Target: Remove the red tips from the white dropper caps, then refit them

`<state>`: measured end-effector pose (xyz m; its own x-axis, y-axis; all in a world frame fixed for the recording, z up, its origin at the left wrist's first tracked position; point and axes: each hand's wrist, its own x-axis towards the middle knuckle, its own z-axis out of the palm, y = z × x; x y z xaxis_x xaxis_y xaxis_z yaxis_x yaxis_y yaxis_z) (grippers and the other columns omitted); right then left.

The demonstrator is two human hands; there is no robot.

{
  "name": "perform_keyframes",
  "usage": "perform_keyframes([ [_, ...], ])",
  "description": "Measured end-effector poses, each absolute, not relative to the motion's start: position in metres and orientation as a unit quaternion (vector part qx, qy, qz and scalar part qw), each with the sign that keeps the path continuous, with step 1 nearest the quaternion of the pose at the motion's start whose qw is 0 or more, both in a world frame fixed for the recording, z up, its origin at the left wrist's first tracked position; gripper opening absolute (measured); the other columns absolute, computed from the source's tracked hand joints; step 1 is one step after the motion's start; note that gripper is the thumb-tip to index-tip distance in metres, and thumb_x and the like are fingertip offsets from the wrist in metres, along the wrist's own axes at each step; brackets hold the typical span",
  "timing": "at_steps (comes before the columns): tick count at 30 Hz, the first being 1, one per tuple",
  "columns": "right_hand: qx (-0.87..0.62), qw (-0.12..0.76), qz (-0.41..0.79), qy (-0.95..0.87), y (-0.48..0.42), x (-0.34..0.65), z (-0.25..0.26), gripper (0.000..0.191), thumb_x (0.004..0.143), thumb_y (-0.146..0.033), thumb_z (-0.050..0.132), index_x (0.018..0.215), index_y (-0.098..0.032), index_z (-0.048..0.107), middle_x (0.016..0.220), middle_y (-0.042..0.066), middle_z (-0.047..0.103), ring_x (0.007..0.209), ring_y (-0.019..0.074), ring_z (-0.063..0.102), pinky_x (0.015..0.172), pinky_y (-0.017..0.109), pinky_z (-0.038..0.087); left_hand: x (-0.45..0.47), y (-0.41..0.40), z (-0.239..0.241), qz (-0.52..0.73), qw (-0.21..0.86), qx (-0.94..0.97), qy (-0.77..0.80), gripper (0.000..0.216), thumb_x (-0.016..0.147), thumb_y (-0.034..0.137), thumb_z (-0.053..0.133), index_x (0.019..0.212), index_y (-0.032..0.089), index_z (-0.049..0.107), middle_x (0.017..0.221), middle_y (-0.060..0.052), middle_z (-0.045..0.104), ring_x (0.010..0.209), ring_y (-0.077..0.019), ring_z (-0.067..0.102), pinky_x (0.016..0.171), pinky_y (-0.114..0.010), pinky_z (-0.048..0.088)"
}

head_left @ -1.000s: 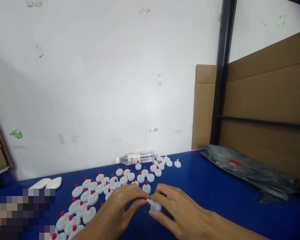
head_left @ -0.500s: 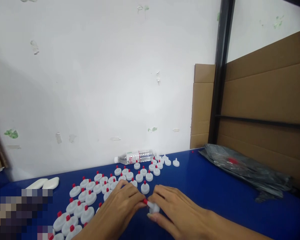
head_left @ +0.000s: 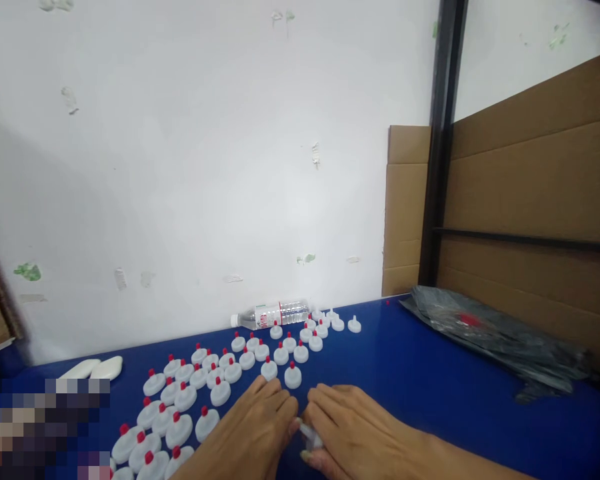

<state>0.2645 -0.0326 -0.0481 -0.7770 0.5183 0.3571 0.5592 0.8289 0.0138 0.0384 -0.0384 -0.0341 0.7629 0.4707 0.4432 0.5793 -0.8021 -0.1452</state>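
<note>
My right hand [head_left: 355, 423] is closed around a white nozzle lid [head_left: 312, 437], tilted so that its spout points toward my left hand. Fingers cover much of its round base. My left hand [head_left: 260, 420] pinches the end of that spout, its thumb and forefinger pressed together. The small red cap there is hidden by my left fingers now. Just beyond both hands stands a finished-looking lid with a red cap [head_left: 293, 375]. Many similar white lids with red caps [head_left: 185, 396] stand upright in loose rows to the left of my hands.
Several lids with bare spouts [head_left: 354, 324] stand at the back, beside a clear plastic bottle [head_left: 270, 314] lying against the wall. A grey plastic bag [head_left: 490, 333] with red showing through lies at right. Two white oval objects [head_left: 107, 368] are at far left. Cardboard [head_left: 530, 180] borders the right.
Both hands have moved slightly down, toward me. The red cap that showed at my left fingertips is now covered. The view has shifted slightly; the standing lids keep their arrangement.
</note>
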Motion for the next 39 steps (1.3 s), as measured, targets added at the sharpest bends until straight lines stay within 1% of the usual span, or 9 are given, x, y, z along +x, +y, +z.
perform_keyframes([
  [11,-0.264,0.184,-0.108,-0.941,-0.027,0.26,-0.057,0.031,0.102,-0.05,0.054,0.091,-0.021,0.052,0.083,0.001,0.063,0.071,0.0177,0.056,0.066,0.031,0.041,0.038,-0.028,-0.058,-0.243,0.13,-0.921,-0.276,0.025,0.1,0.01,0.033,0.093,0.022,0.055,0.083,-0.004,0.071,0.074,-0.0208,0.065,0.089,-0.036,0.049],
  [14,-0.274,0.182,-0.078,-0.941,-0.032,0.264,-0.04,0.024,0.104,-0.042,0.049,0.097,-0.02,0.054,0.09,0.003,0.064,0.078,0.0191,0.059,0.072,0.032,0.045,0.039,-0.034,-0.04,-0.207,0.117,-0.928,-0.287,0.025,0.101,0.01,0.035,0.097,0.022,0.056,0.094,-0.006,0.071,0.084,-0.0217,0.063,0.093,-0.037,0.048],
  [20,-0.349,0.249,0.012,-0.904,-0.014,0.281,-0.026,0.023,0.107,-0.033,0.046,0.123,-0.024,0.059,0.116,0.006,0.065,0.104,0.0223,0.063,0.09,0.034,0.047,0.025,-0.024,-0.003,-0.127,0.149,-0.915,-0.353,0.028,0.102,0.011,0.035,0.09,0.021,0.059,0.09,-0.007,0.065,0.084,-0.0253,0.055,0.084,-0.043,0.044],
  [23,-0.428,0.278,0.047,-0.859,0.01,0.296,-0.034,0.021,0.103,-0.028,0.05,0.12,-0.025,0.061,0.119,0.006,0.067,0.105,0.0235,0.065,0.09,0.035,0.047,0.005,-0.003,-0.005,-0.094,0.197,-0.888,-0.405,0.031,0.096,0.006,0.037,0.091,0.018,0.064,0.094,-0.011,0.065,0.089,-0.0293,0.054,0.078,-0.044,0.042],
  [29,-0.506,0.272,0.067,-0.815,0.04,0.317,-0.049,0.014,0.101,-0.034,0.055,0.104,-0.021,0.061,0.091,0.004,0.07,0.08,0.0223,0.066,0.071,0.032,0.045,-0.013,0.004,-0.009,-0.094,0.057,-0.885,-0.453,0.027,0.101,0.021,0.046,0.085,0.02,0.069,0.089,-0.009,0.067,0.09,-0.0278,0.058,0.079,-0.04,0.044],
  [32,-0.498,0.259,0.077,-0.824,0.043,0.317,-0.055,0.018,0.101,-0.037,0.056,0.097,-0.022,0.063,0.096,0.004,0.068,0.089,0.0221,0.065,0.076,0.032,0.047,-0.008,-0.006,-0.007,-0.094,0.013,-0.874,-0.476,0.02,0.096,0.025,0.054,0.085,0.02,0.069,0.092,-0.009,0.067,0.093,-0.0293,0.06,0.08,-0.039,0.045],
  [35,-0.5,0.261,0.075,-0.822,0.044,0.315,-0.057,0.022,0.103,-0.041,0.053,0.109,-0.022,0.063,0.106,0.006,0.065,0.091,0.0213,0.064,0.081,0.034,0.048,-0.005,-0.013,-0.008,-0.092,-0.031,-0.869,-0.486,0.008,0.09,0.025,0.062,0.09,0.022,0.069,0.097,-0.007,0.068,0.094,-0.0275,0.062,0.079,-0.036,0.047],
  [37,-0.505,0.27,0.067,-0.817,0.043,0.314,-0.055,0.025,0.105,-0.043,0.049,0.114,-0.022,0.06,0.106,0.007,0.064,0.09,0.0215,0.063,0.08,0.034,0.048,-0.006,-0.014,-0.01,-0.095,-0.062,-0.865,-0.49,0.009,0.087,0.024,0.066,0.095,0.024,0.069,0.099,-0.005,0.068,0.093,-0.0251,0.063,0.078,-0.034,0.047],
  [39,-0.501,0.273,0.061,-0.819,0.04,0.312,-0.051,0.027,0.108,-0.041,0.043,0.108,-0.021,0.06,0.101,0.006,0.064,0.09,0.0218,0.063,0.079,0.034,0.047,-0.007,-0.014,-0.013,-0.099,-0.079,-0.863,-0.49,0.012,0.084,0.023,0.069,0.096,0.025,0.07,0.099,-0.003,0.068,0.092,-0.0237,0.064,0.077,-0.032,0.047],
])
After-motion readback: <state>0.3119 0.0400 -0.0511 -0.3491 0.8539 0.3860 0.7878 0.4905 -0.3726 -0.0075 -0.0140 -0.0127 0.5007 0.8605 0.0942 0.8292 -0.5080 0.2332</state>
